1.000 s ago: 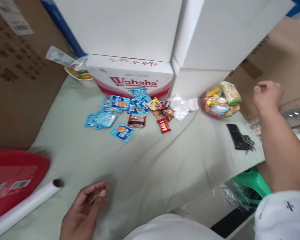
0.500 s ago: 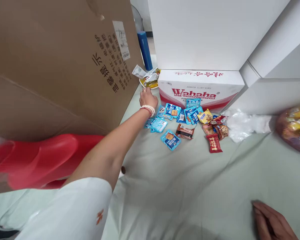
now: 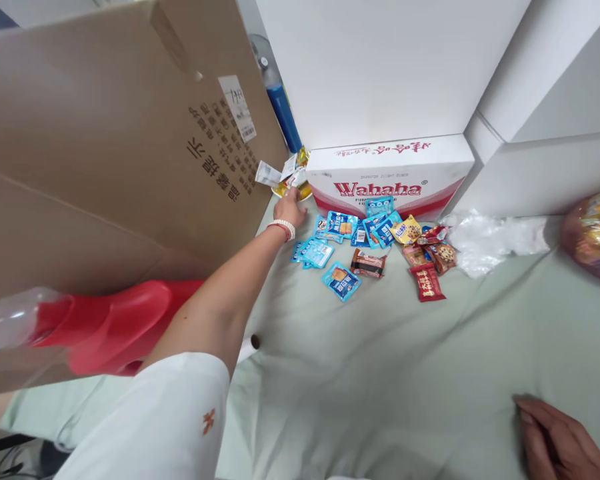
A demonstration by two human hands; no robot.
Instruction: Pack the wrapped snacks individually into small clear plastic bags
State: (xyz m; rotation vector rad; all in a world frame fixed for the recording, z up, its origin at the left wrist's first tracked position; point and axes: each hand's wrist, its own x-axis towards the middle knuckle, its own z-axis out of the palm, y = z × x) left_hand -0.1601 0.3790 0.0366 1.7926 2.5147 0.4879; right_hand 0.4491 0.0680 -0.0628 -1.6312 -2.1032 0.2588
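At the gap between the brown carton and the white Wahaha box (image 3: 380,190), my left hand (image 3: 289,212) has its fingers closed at the near rim of a small plate (image 3: 305,196). Yellow and white snack packets (image 3: 291,175) are heaped on that plate; my fingertips are partly hidden. Just right of my wrist lie several blue snack packets (image 3: 316,252). A brown wrapped snack (image 3: 369,264), a yellow cookie packet (image 3: 406,231) and a red packet (image 3: 427,283) lie farther right. My right hand (image 3: 563,437) rests on the sheet at lower right, fingers curled, nothing visible in them.
The large brown carton (image 3: 115,133) stands along the left. A red plastic object (image 3: 125,320) lies before it. Behind the plate is a blue bottle (image 3: 284,117). A crumpled clear bag (image 3: 475,243) and a filled round bag (image 3: 593,237) sit right, below white cabinets (image 3: 395,67).
The plate of yellow packets has slid toward me along the carton, with my left hand at its rim. The view has shifted slightly. My right hand stays resting on the sheet.
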